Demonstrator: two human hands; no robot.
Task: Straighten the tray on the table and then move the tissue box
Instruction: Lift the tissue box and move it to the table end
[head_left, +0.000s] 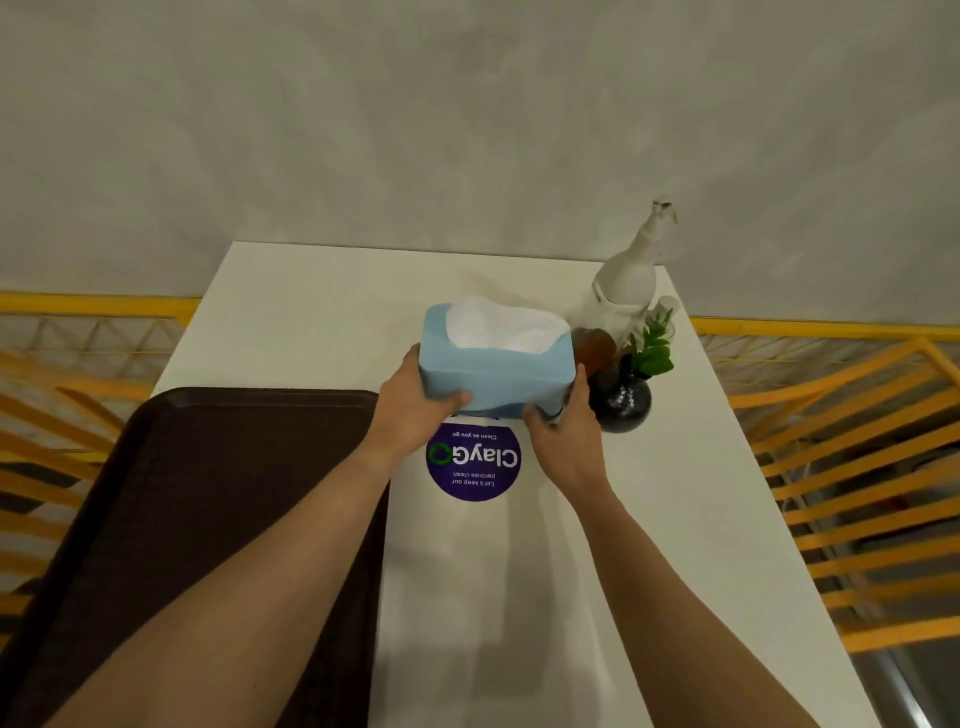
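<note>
- Gripping the pale blue tissue box (493, 364) from both ends, the two hands have it clasped between them above the white table (649, 545).
- The left hand (415, 405) wraps the box's left end, its thumb lying across the near face and the fingers hidden behind the far side.
- The right hand (566, 431) closes on the box's right end, thumb up along the side wall and fingers curled under the lower near corner.
- White tissue (498, 325) billows from the opening on top of the box.
- Whether the box's underside touches the table cannot be told; its near bottom edge hides the top rim of the round purple sticker (474, 460), which lies just on the near side of the box and reads "ClayGo", upside down from this view.
- The dark brown tray (208, 519) lies to the left of the box and nearer the viewer, its long edge running parallel to the table's edge; the left forearm crosses over its right side.
- Just to the right of the box stands a small dark round vase (621, 402) with a green plant (652, 348), close to the right hand.
- Behind the vase, to the far right of the box, stands a white spray bottle (631, 275).
- A brownish rounded object (595, 345) sits between the box and the vase; what it is cannot be told.
</note>
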